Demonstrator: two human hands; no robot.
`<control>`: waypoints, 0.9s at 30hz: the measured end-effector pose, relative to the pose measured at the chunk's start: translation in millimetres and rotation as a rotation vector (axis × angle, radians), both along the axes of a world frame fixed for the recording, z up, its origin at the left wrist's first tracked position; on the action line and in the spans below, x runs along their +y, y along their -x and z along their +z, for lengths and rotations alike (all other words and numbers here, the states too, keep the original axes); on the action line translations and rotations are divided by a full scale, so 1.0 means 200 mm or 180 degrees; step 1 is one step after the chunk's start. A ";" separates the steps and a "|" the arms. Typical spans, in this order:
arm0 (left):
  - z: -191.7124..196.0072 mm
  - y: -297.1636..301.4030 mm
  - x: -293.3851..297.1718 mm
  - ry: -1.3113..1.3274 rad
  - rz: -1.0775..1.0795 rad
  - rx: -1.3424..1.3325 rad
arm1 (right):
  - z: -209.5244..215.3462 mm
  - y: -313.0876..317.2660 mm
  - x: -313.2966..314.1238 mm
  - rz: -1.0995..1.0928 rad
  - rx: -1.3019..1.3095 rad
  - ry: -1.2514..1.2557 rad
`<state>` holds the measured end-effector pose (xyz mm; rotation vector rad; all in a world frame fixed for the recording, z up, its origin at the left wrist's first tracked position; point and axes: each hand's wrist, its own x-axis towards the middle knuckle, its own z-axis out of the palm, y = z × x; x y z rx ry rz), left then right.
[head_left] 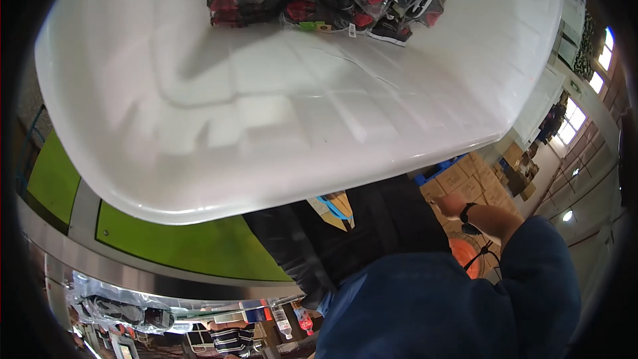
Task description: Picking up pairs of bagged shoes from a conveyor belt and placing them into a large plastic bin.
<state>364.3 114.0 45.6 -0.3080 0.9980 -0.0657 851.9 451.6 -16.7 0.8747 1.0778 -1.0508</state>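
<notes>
A large white plastic tub (266, 113) fills the upper part of the view. At its far side, shoes in clear plastic bags (312, 0) are piled up, black with red and white parts. My right hand (452, 205) is at the lower right, outside the tub's near rim, with a dark band on the wrist. Its fingers look curled closed; whatever they hold, if anything, is hidden. My left hand is out of view.
Stacked cardboard boxes (472, 179) stand beyond my right hand, with an orange round object (465, 256) below them. A green panel (186, 246) with a metal edge lies under the tub. More bagged shoes (119, 310) and bottles (282, 322) are at the lower left.
</notes>
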 end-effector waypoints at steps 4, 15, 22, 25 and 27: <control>-0.23 -0.02 0.02 -0.0295 -0.0334 0.0003 | -0.22 -0.24 -0.22 -0.0189 -0.0138 0.0188; -0.93 -0.08 0.17 -0.1791 -0.1696 0.0629 | -1.23 -0.38 -0.29 0.0369 0.0872 -0.1116; -0.77 -0.10 0.15 -0.2302 -0.2770 0.1039 | -0.71 0.26 0.27 -0.1824 0.3110 -0.2931; -0.74 -0.07 0.25 -0.2516 -0.3261 0.1166 | -0.32 0.52 0.51 -0.1525 0.4633 -0.3985; -0.72 -0.06 0.31 -0.2636 -0.3555 0.1243 | -0.22 0.63 0.62 -0.1182 0.5199 -0.4713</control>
